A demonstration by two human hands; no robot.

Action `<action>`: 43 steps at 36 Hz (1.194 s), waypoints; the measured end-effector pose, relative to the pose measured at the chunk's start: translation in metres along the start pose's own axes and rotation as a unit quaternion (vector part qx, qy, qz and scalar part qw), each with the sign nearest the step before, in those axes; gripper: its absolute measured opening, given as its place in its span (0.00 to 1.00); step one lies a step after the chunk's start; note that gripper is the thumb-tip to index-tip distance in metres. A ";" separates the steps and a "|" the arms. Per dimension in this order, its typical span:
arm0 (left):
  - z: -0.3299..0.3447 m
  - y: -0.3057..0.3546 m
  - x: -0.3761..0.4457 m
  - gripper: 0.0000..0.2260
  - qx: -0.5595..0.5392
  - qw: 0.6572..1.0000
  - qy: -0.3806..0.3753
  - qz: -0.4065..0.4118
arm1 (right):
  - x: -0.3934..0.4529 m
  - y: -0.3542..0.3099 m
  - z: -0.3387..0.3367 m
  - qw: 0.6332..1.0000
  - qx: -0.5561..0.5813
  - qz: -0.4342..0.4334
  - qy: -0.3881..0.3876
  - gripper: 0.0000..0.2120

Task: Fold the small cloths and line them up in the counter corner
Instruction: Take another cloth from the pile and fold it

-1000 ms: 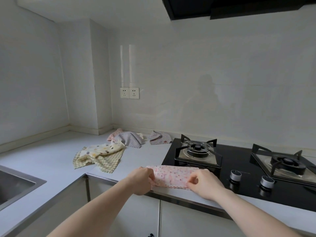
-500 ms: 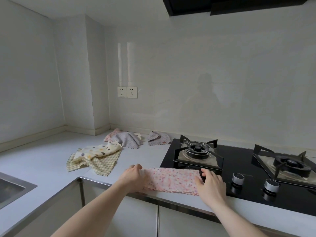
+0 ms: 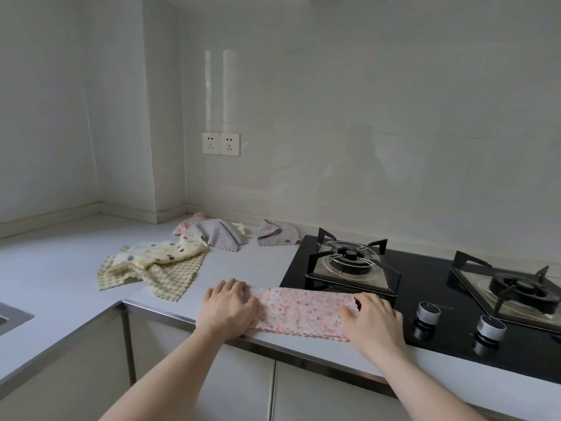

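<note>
A pink flowered cloth (image 3: 303,311) lies folded into a long strip on the counter's front edge, its right end over the hob's corner. My left hand (image 3: 227,305) rests flat on its left end and my right hand (image 3: 372,320) flat on its right end, fingers spread. Further back a cream dotted cloth (image 3: 158,253) lies crumpled on a green checked cloth (image 3: 170,278). Near the wall are a grey cloth (image 3: 220,233) over a pink one (image 3: 185,227), and a small grey folded cloth (image 3: 277,233).
A black gas hob (image 3: 425,275) with two burners and two knobs (image 3: 428,312) fills the right side. A steel sink's corner (image 3: 12,317) shows at far left. Two wall sockets (image 3: 220,143) sit above the corner, beside a wall pillar (image 3: 164,147).
Both hands went from pinching the pink cloth's ends to pressing flat on them; the cloth now lies stretched out longer on the counter. The view has tilted down.
</note>
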State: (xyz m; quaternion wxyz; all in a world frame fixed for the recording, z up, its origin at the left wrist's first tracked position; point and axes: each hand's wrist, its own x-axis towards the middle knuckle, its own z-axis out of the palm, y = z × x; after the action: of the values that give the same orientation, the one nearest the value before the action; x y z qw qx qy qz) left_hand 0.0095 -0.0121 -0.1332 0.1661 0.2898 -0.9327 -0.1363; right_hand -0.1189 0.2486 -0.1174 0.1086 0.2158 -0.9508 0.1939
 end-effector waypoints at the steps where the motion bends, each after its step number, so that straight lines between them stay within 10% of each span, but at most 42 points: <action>1: 0.000 0.000 0.000 0.26 0.000 1.000 0.002 0.002 | 0.000 -0.001 -0.001 1.000 0.006 0.001 0.005 0.25; 10: 0.000 0.000 -0.002 0.25 -0.001 1.000 0.009 0.009 | -0.008 -0.005 -0.004 0.989 0.144 0.000 0.025 0.04; 24: -0.008 -0.001 -0.008 0.26 -0.023 1.000 0.001 0.004 | 0.010 -0.033 -0.037 0.940 0.339 0.041 0.007 0.10; 43: -0.013 -0.010 0.006 0.22 -0.118 0.991 -0.053 -0.028 | 0.002 -0.141 0.008 0.936 0.333 -0.070 -0.088 0.13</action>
State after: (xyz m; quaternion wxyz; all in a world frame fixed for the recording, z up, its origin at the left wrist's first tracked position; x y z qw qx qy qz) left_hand 0.0150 -0.0259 -0.1237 0.1454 0.2860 -0.9093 -0.2651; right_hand -0.0580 0.1269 -0.0787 -0.0403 0.3215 -0.8199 0.4719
